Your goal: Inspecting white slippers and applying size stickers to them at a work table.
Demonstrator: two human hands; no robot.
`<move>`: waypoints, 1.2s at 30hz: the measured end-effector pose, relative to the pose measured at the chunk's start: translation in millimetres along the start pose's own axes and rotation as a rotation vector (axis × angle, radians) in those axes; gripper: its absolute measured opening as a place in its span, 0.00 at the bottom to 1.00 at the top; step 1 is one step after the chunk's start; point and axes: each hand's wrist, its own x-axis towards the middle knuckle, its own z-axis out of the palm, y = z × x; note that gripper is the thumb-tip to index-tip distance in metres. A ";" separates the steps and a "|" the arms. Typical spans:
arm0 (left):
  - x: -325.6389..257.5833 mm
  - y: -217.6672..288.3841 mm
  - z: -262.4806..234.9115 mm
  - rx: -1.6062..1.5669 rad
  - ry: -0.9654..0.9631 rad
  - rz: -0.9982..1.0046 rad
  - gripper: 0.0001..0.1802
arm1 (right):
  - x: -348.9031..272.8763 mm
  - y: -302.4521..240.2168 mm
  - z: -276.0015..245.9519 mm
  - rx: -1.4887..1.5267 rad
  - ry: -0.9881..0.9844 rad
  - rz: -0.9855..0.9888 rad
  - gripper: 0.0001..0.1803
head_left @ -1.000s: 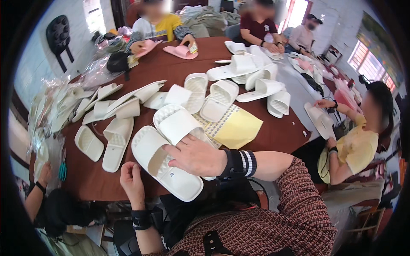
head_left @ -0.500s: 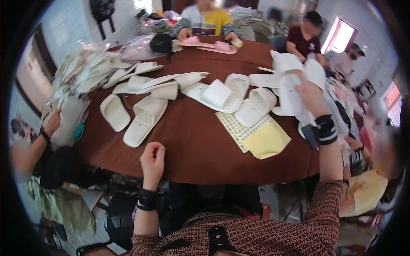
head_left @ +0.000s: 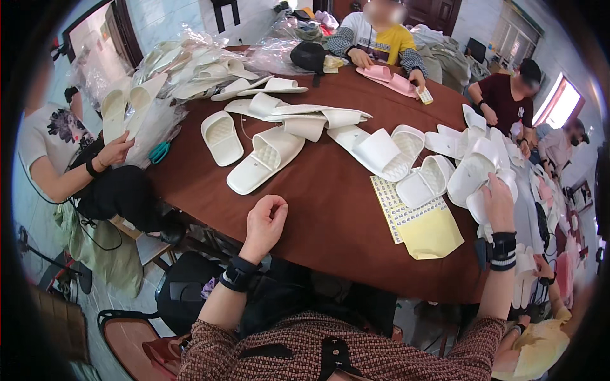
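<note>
My left hand [head_left: 265,225] hovers at the table's near edge, thumb and fingertips closed together; anything pinched in them is too small to make out. My right hand [head_left: 500,203] grips a white slide slipper [head_left: 475,166] at the near side of a slipper heap on the right. Left of that heap, another white slipper [head_left: 424,181] overlaps a sheet of small printed stickers [head_left: 389,213] with a yellow backing paper [head_left: 432,233]. Beyond my left hand lie a white slipper with its quilted insole showing [head_left: 267,159] and a second one [head_left: 222,138].
Several more white slippers cross the middle of the brown table [head_left: 330,254]. Plastic-wrapped slippers [head_left: 197,63] and teal scissors [head_left: 159,152] are at the left. A co-worker there holds white slippers [head_left: 130,105]; another across the table handles pink slippers [head_left: 389,79]. More people sit at right.
The view has swung left, shifting the table rightward in it. My right hand has come nearer over the slipper heap. My left hand stays closed. The left co-worker's raised slippers have come into view.
</note>
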 end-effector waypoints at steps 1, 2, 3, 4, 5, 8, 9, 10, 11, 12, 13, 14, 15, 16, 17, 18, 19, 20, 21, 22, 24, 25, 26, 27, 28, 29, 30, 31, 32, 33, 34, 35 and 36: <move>0.2 0.6 0.4 0.016 -0.013 0.010 0.03 | -2.2 -4.4 -4.1 0.018 0.012 0.006 0.20; 0.8 2.3 -1.1 0.021 -0.009 0.010 0.03 | -4.3 -10.0 -8.9 0.037 0.025 0.015 0.18; 1.5 4.5 -2.6 0.028 -0.040 0.008 0.03 | -5.6 -17.1 -14.3 0.043 0.026 0.013 0.18; 2.7 6.7 -5.1 0.034 -0.071 0.010 0.03 | -6.4 -26.4 -21.2 0.081 0.029 -0.003 0.17; 5.0 8.3 -5.9 0.035 -0.070 0.014 0.03 | -7.6 -34.7 -27.8 0.116 0.031 -0.016 0.16; 11.2 7.7 -14.1 -0.008 -0.121 -0.006 0.04 | -13.1 -65.1 -51.9 0.197 -0.004 -0.030 0.15; 14.5 3.1 -17.9 0.106 -0.092 0.079 0.07 | -15.4 -70.2 -55.2 0.203 -0.001 -0.034 0.15; 19.0 1.3 -20.9 0.215 -0.065 0.166 0.10 | -18.7 -73.1 -58.9 0.272 0.003 -0.048 0.14; 24.2 0.9 -24.4 0.216 -0.064 0.167 0.10 | -21.4 -76.2 -63.0 0.342 0.007 -0.063 0.14; 30.8 1.7 -28.0 0.389 -0.015 0.297 0.13 | -23.5 -80.0 -69.2 0.343 0.009 -0.064 0.14; 36.5 2.3 -34.1 0.562 0.035 0.426 0.16 | -25.4 -84.8 -77.2 0.374 -0.017 -0.072 0.14; 41.9 -7.0 -38.5 0.643 0.026 0.404 0.21 | -27.2 -89.2 -80.5 0.408 -0.043 -0.079 0.14; 45.5 -14.1 -41.9 0.647 0.027 0.406 0.21 | -28.3 -92.9 -80.9 0.412 -0.041 -0.079 0.14; 50.0 -17.5 -42.5 0.714 0.013 0.358 0.23 | -30.0 -95.7 -82.8 0.459 -0.023 -0.098 0.14; 52.6 -21.9 -46.6 0.790 0.003 0.307 0.26 | -31.0 -99.5 -83.5 0.516 -0.004 -0.122 0.14; 55.9 -35.2 -51.8 0.860 -0.019 0.276 0.32 | -31.1 -104.8 -84.8 0.520 -0.003 -0.120 0.14; 61.2 -33.2 -52.4 0.856 -0.025 0.286 0.32 | -31.0 -109.3 -88.1 0.556 -0.009 -0.139 0.13; 66.6 -30.0 -52.6 0.855 -0.114 0.172 0.34 | -31.2 -113.3 -90.5 0.592 -0.014 -0.159 0.13; 71.8 -28.3 -53.0 0.853 -0.202 0.058 0.35 | -31.9 -116.7 -91.1 0.589 -0.011 -0.150 0.13; 76.2 -29.5 -53.8 0.826 -0.215 0.063 0.37 | -33.0 -119.7 -91.4 0.595 -0.015 -0.170 0.14; 83.4 -31.2 -53.1 0.827 -0.221 0.071 0.36 | -35.4 -125.0 -92.2 0.599 -0.016 -0.185 0.14; 85.2 -31.3 -51.5 0.829 -0.225 0.072 0.36 | -36.3 -126.6 -91.5 0.607 -0.047 -0.193 0.14; 85.6 -31.6 -49.9 0.828 -0.227 0.076 0.36 | -37.5 -127.7 -91.4 0.615 -0.078 -0.202 0.14; 85.9 -31.9 -48.7 0.809 -0.177 0.121 0.35 | -39.7 -128.5 -91.8 0.613 -0.076 -0.199 0.14; 87.1 -31.9 -48.1 0.790 -0.125 0.166 0.35 | -41.6 -129.3 -91.7 0.588 -0.080 -0.216 0.13; 89.0 -32.4 -49.8 0.790 -0.124 0.169 0.35 | -43.0 -129.7 -91.7 0.563 -0.084 -0.233 0.13; 91.7 -33.7 -54.0 0.738 -0.058 0.201 0.34 | -43.6 -129.9 -92.2 0.563 -0.081 -0.233 0.13; 94.1 -29.7 -56.3 0.683 0.002 0.233 0.34 | -45.3 -129.7 -92.4 0.556 -0.090 -0.233 0.13; 97.8 -25.6 -60.8 0.631 0.053 0.301 0.32 | -46.6 -129.5 -92.4 0.549 -0.100 -0.234 0.13; 102.1 -21.0 -65.9 0.632 0.050 0.302 0.32 | -47.0 -128.5 -92.1 0.549 -0.100 -0.230 0.13; 106.5 -10.0 -69.5 0.558 0.077 0.343 0.31 | -47.6 -126.3 -92.3 0.545 -0.107 -0.221 0.13; 110.4 0.2 -74.0 0.485 0.108 0.383 0.30 | -48.0 -125.0 -93.5 0.542 -0.112 -0.216 0.13; 114.2 6.1 -77.0 0.393 0.142 0.383 0.27 | -48.4 -124.6 -94.5 0.542 -0.111 -0.210 0.13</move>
